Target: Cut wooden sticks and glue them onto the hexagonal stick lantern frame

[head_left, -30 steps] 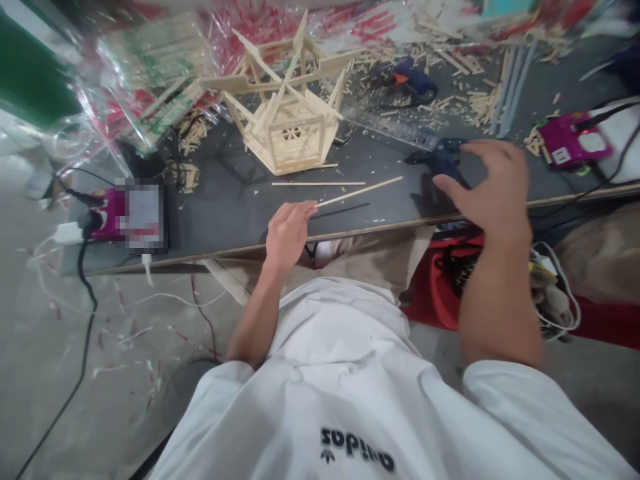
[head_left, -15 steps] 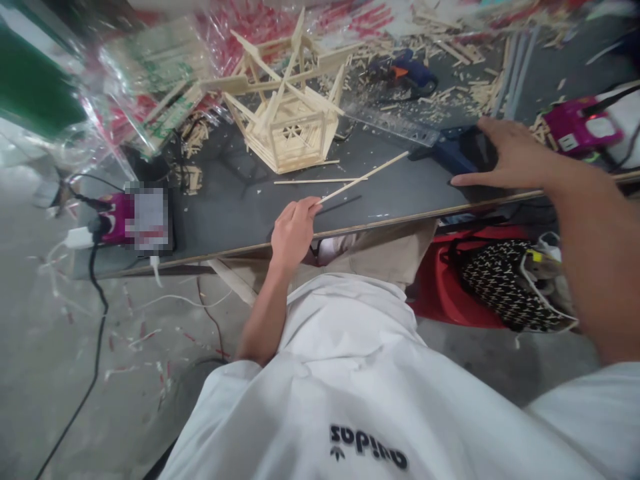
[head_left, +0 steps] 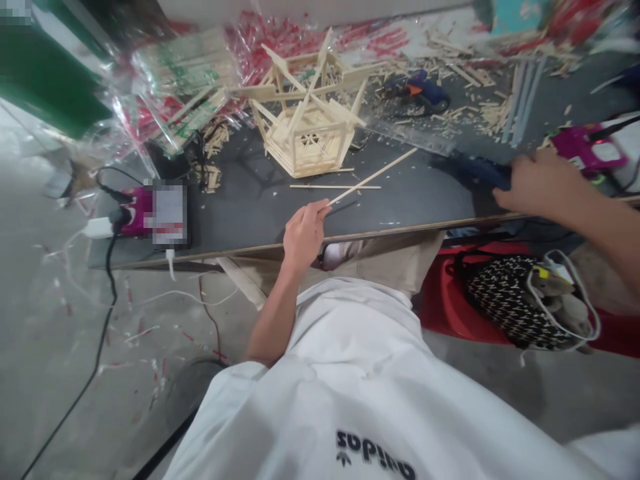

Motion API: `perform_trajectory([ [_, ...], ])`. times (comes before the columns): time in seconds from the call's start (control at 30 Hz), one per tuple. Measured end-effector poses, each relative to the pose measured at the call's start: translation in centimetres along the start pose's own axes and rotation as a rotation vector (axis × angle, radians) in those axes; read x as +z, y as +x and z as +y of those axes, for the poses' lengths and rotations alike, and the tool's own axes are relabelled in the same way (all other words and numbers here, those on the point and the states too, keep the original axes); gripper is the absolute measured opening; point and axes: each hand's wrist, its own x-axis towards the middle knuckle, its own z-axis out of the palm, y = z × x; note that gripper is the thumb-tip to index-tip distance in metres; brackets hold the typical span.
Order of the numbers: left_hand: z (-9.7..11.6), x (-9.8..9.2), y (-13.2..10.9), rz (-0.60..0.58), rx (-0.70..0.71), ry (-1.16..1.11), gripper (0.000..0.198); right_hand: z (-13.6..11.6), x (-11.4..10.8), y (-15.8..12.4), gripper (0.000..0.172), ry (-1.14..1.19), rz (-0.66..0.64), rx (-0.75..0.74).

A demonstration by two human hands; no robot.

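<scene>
My left hand (head_left: pixel 305 233) is closed, pinching one end of a thin wooden stick (head_left: pixel 373 178) between thumb and fingers. The stick slants up to the right over the table's front part. Below it, a second thin stick (head_left: pixel 335 187) lies flat. At the right, my right hand (head_left: pixel 545 183) is wrapped around the dark blue handle of a hand saw (head_left: pixel 480 171). Its shiny blade points left, toward a pale wooden stick frame (head_left: pixel 323 147) with upright posts and crossed pieces on top. The saw is blurred by motion.
A blue glue gun (head_left: pixel 429 92) and several glue sticks (head_left: pixel 524 100) lie at the back among wood offcuts. Purple power sockets (head_left: pixel 590 148) with cables stand at the right; another is at the left. A patterned bag (head_left: pixel 505 293) rests on a red stool (head_left: pixel 443 293) below.
My right hand has closed around the saw handle, which has moved slightly right and down. The left hand still pinches the stick. The whole view has shifted a little.
</scene>
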Motion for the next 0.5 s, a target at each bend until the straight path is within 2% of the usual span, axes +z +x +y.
perform_trajectory([
  [0.13, 0.1, 0.1, -0.1, 0.012, -0.012, 0.006, 0.026, 2.2, -0.5, 0.0, 0.065, -0.010, -0.203, 0.196],
  [0.23, 0.1, 0.1, -0.1, -0.001, -0.046, -0.026, 0.026, 5.1, 0.0, -0.2, 0.044, 0.104, -0.236, 0.227],
  [0.3, 0.2, 0.1, 0.0, -0.024, -0.083, -0.040, 0.028, 5.6, 0.4, -1.6, 0.052, 0.222, -0.244, 0.259],
  [0.33, 0.2, 0.1, 0.0, -0.042, -0.103, -0.040, 0.028, 5.1, 0.4, -2.8, 0.053, 0.304, -0.257, 0.257],
  [0.4, 0.2, 0.1, 0.1, -0.073, -0.138, -0.026, 0.028, 2.0, -0.3, -6.0, 0.046, 0.431, -0.223, 0.253],
  [0.5, 0.2, 0.2, 0.1, -0.078, -0.151, 0.001, 0.026, -5.9, -3.6, -11.4, 0.031, 0.588, -0.097, 0.082],
])
